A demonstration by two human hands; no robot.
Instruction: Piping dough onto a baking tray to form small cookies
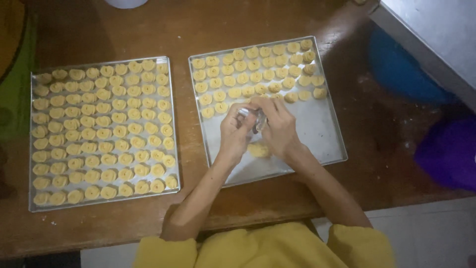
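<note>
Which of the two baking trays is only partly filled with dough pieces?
The right tray, under both hands: pieces fill only its far rows, with bare metal nearer the person. The left tray is covered edge to edge.

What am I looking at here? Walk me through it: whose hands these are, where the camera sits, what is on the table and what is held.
There is one picture, taken by a camera worn on a person's head, looking down at their own bare hands. A brown wooden table carries two metal baking trays. The left tray is filled with rows of small yellow dough pieces. The right tray has rows only along its far part; the near part is bare except one dough lump. The left hand and right hand meet over that tray, their fingers pinching a small shiny metal tool. Yellow sleeves show at the bottom.
</note>
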